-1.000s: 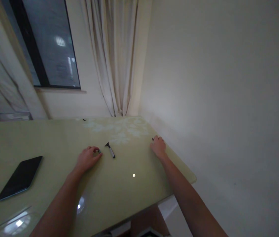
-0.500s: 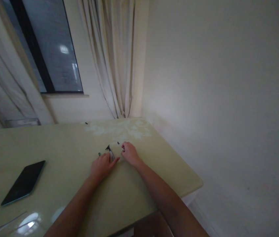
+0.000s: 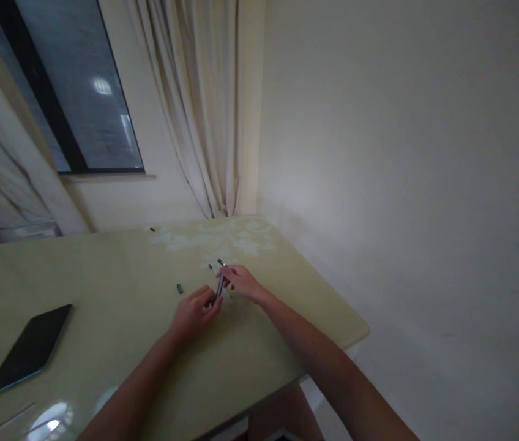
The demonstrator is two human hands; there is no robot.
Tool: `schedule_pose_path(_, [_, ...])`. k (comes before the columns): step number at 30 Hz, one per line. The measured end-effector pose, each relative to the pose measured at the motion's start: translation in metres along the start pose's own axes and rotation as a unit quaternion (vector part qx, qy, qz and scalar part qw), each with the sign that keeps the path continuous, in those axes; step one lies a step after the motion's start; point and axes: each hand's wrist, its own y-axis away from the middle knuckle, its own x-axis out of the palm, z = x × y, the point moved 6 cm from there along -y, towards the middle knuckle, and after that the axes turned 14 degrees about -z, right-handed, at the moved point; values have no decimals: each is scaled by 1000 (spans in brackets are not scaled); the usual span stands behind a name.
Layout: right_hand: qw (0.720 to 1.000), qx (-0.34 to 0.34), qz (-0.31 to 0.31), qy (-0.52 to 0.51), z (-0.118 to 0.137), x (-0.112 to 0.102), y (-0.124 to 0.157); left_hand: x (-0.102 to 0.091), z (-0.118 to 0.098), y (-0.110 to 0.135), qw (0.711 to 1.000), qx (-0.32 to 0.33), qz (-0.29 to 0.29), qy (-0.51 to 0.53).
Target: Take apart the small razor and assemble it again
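Note:
My two hands meet over the pale green table (image 3: pixel 103 269) near its far right corner. Between them is a thin razor (image 3: pixel 220 283) with a light handle and a dark head, lifted and tilted. My right hand (image 3: pixel 241 283) pinches its upper part. My left hand (image 3: pixel 194 315) has its fingertips closed on the lower end of the handle. A small dark cap-like piece (image 3: pixel 179 288) lies on the table just left of my left hand. A second small pale piece (image 3: pixel 212 267) lies beyond the razor.
A black phone (image 3: pixel 27 349) lies flat at the table's left. A dark speck (image 3: pixel 152 229) sits near the far edge. Curtains (image 3: pixel 204 104) and a dark window (image 3: pixel 71 86) stand behind; a bare wall runs along the right. The table's right edge is close to my right forearm.
My right hand came in from the table's right edge to the razor. Both hands have taken hold of the razor and lifted it; the small dark piece was left on the table.

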Motion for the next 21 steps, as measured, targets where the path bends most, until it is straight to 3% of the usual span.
schedule_pose_path(3, [988, 37, -1, -152, -12, -4, 11, 8, -12, 1, 997, 5, 35, 74])
schedule_pose_path(5, [980, 38, -1, -195, -15, -7, 19, 1, -9, -3, 990, -50, 3, 132])
schedule_pose_path(8, [975, 33, 61, -210, -10, -4, 31, -15, 5, -6, 963, -162, -67, 206])
schedule_pose_path(10, [968, 37, 121, -215, -2, 3, 38, -17, 9, -5, 946, -201, -52, 250])
schedule_pose_path(14, [952, 51, 185, -239, 11, 10, 50, -7, 7, -1, 918, -218, 6, 331])
schedule_pose_path(21, [933, 96, 227, -261, 18, 13, 61, 0, 7, 3, 858, -259, 4, 443])
